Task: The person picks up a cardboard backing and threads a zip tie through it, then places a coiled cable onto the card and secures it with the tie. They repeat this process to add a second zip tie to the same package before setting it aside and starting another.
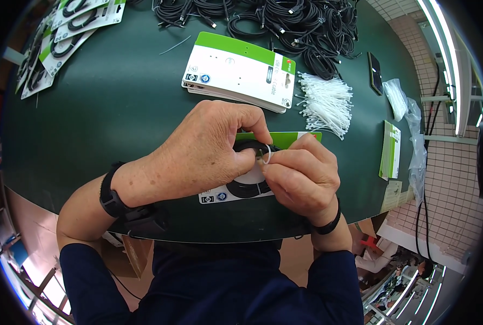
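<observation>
A coiled black cable (pixel 245 189) lies on a white and green backing card (pixel 220 195) in front of me. At the coil's upper part a white cable tie (pixel 269 154) forms a small loop. My left hand (pixel 206 143) is closed, thumb and forefinger pinching the coil beside the loop. My right hand (pixel 306 173) is closed too, its thumb and fingertips pinching the cable tie. The fingers hide part of the coil and the tie's end.
Beyond my hands lies a stack of backing cards (pixel 236 70), with a pile of white cable ties (pixel 326 103) to its right. Coiled black cables (pixel 306 27) heap at the back. Carded cables (pixel 62 43) lie far left; a phone (pixel 375 73) and more cards (pixel 390 150) lie right.
</observation>
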`<state>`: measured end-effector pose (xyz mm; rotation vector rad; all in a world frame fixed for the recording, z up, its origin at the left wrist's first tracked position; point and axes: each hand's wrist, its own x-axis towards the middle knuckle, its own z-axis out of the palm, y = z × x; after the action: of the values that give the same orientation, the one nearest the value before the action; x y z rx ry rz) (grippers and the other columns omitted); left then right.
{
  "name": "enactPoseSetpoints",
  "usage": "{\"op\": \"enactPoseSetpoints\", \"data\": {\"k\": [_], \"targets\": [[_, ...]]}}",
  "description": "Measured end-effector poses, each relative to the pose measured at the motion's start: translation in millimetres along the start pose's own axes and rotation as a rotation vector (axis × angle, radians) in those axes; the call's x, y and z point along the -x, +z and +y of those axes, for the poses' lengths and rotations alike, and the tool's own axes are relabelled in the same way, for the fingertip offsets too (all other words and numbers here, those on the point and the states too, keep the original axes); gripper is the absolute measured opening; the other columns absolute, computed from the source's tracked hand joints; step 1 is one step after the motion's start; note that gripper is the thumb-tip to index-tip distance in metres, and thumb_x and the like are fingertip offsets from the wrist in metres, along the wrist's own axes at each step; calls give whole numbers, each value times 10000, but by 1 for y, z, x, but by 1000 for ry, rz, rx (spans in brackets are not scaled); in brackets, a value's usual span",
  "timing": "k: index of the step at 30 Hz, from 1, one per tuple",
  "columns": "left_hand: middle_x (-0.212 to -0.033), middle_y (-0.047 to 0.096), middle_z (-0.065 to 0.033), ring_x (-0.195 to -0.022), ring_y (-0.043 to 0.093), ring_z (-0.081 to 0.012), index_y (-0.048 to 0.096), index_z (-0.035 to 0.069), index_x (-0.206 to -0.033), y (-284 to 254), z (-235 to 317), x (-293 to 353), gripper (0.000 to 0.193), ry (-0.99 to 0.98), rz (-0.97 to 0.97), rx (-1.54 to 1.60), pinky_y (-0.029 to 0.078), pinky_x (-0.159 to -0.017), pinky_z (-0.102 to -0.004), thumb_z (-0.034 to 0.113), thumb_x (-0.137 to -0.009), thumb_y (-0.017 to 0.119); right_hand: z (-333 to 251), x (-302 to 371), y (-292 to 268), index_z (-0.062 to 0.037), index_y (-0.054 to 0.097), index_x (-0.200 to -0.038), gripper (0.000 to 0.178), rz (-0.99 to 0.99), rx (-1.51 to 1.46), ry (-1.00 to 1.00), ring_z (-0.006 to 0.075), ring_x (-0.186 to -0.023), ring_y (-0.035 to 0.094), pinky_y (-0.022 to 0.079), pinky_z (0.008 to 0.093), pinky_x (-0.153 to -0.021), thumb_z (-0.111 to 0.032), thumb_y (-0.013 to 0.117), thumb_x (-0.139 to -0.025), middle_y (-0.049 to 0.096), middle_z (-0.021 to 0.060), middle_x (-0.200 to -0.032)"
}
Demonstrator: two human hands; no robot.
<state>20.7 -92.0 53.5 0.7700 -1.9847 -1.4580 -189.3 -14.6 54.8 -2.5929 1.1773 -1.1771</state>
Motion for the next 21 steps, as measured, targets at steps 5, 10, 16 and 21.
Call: {"op": "enactPoseSetpoints", "data": {"k": [5,10,16,21], "targets": [[-891,763,-94,-831,733,-157,741,-10,-959,2,2,2,166,-4,18,-19,580,-785,-285,-42,-798,720,-10,-5,-6,-85,722,-879,295,-101,113,-26,203,-650,619,470,308,-541,45,847,-646,718,39,-880],[-916,767,-95,-845,736,-162,745,-13,-955,1,5,1,175,82,49,-130,578,-789,-287,-60,-788,716,-4,-2,-3,-55,714,-879,230,-26,115,-49,181,-658,595,460,312,-538,-40,819,-675,700,38,-892],[-950,767,-73,-897,724,-142,756,-16,-963,-10,9,0,205,59,74,-33,568,-828,-272,-81,-780,691,17,1,-28,-13,707,-1042,176,415,-79,147,168,-731,664,536,284,-653,81,748,-900,715,113,-949],[-989,761,-61,-938,705,-125,761,-26,-973,-14,23,-3,238,-10,35,89,558,-867,-262,-104,-772,659,46,17,-24,23,668,-1164,197,474,-486,636,145,-814,647,530,266,-733,39,699,-971,704,108,-1022]]}}
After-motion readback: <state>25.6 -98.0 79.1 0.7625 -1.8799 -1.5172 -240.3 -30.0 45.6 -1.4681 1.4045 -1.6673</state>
